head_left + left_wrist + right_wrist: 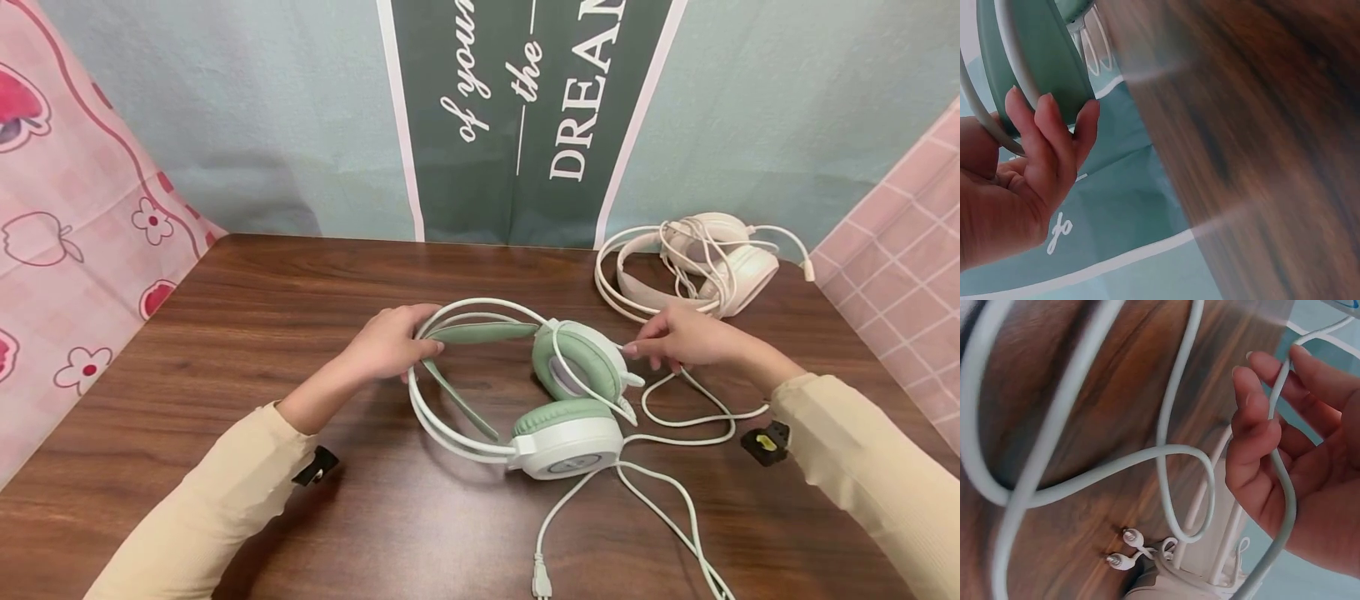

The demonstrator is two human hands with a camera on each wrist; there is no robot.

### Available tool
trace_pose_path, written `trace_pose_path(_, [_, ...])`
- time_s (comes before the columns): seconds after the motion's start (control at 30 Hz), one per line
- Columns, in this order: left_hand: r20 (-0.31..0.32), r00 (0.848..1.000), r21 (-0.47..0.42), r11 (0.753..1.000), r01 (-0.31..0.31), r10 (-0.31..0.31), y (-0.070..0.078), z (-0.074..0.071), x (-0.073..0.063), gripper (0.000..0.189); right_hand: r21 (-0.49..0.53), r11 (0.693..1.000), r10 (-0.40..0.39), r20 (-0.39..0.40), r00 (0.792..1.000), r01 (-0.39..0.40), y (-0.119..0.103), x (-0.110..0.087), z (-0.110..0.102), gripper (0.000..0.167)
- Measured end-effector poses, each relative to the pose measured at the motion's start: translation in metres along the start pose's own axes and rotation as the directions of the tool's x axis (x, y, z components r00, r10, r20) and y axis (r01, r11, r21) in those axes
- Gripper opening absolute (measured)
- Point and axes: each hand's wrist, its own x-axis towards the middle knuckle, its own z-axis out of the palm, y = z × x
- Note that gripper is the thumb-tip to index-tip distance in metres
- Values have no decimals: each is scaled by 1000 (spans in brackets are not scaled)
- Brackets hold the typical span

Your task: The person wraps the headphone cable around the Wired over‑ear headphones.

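Right in the middle of the clock, over the brown table (300, 283), green headset (573, 442). At ten o'clock from there, left hand (386, 342), clamped on the headband (480, 333). Hard to tell: headband touching the table, or lifted a bit. Between two and three o'clock, right hand (686, 337), curled round a bit of the cord (1290, 512). More cord in loose bends from three to five o'clock, and a plug (542, 579) down at six. Farther off at two o'clock, pale headset (750, 275), with thin wire (726, 287) wound round and round. By the look of it, only near the start with the green one. Done: headband and cord both in hand. Left, as a guess: all that loose cord, not wound up yet.
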Motion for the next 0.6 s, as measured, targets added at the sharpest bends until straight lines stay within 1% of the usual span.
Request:
trace_pose_path(0.1, [-1, 1000, -5, 1000, 9, -9, -5, -2, -2, 47, 19, 1000, 15, 2, 1000, -15, 1, -1, 0, 24])
trace_pose_path(0.23, [-4, 1000, -11, 1000, 10, -10, -7, -5, -5, 47, 11, 1000, 23, -40, 999, -22, -1, -2, 0, 20])
trace_pose_path(0.4, [0, 1000, -8, 1000, -4, 4, -9, -7, -7, 47, -20, 1000, -24, -127, 992, 21, -5, -1, 0, 15])
trace_pose_path(0.47, [5, 1000, -12, 1000, -9, 9, -8, -6, -7, 47, -44, 998, -50, -155, 987, 44, -7, 1, 0, 17])
trace_pose_path(0.6, [11, 1000, -22, 999, -27, 27, -4, -4, -6, 47, -66, 996, -74, -187, 980, 63, -13, 5, 2, 21])
